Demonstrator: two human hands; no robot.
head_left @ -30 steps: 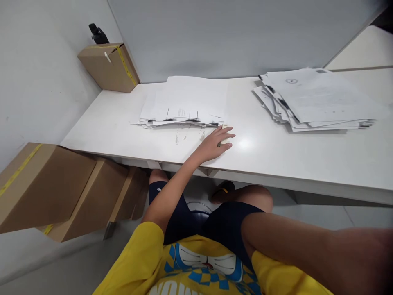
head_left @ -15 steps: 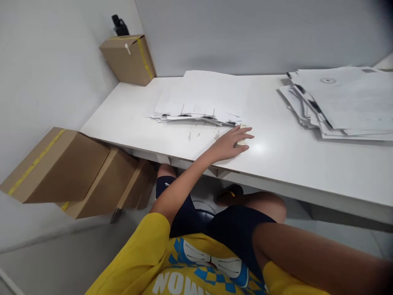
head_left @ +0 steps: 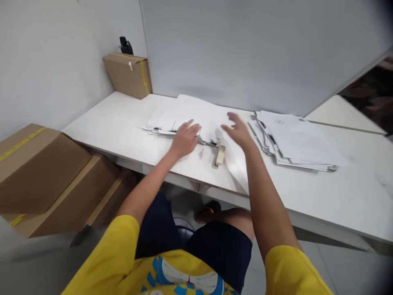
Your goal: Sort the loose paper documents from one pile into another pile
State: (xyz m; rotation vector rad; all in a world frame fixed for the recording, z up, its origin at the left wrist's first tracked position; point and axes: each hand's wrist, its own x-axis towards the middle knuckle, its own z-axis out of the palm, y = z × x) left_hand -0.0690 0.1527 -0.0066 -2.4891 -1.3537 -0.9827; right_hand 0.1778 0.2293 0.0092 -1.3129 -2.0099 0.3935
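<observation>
A pile of white paper sheets (head_left: pixel 172 112) with dark marks along its near edge lies on the white table. My left hand (head_left: pixel 185 139) rests over that near edge, fingers spread and pointing away from me. To the right of the pile, my right hand (head_left: pixel 238 129) hovers with fingers apart and nothing in them. Between the hands, a small beige block-like object (head_left: pixel 219 156) with a dark end sits by the pile's near right corner. Its exact kind does not show clearly.
A second stack of papers (head_left: pixel 303 141) lies on the table (head_left: pixel 322 192) to the right. A taped cardboard box (head_left: pixel 127 76) stands in the back left corner, with a black bottle-like thing (head_left: pixel 125 46) behind it. Larger cardboard boxes (head_left: pixel 39 176) are piled at the left, beside the table.
My left hand has moved left, off the small beige object and onto the paper pile's edge. My right arm has come in over the table. The view has shifted to the right.
</observation>
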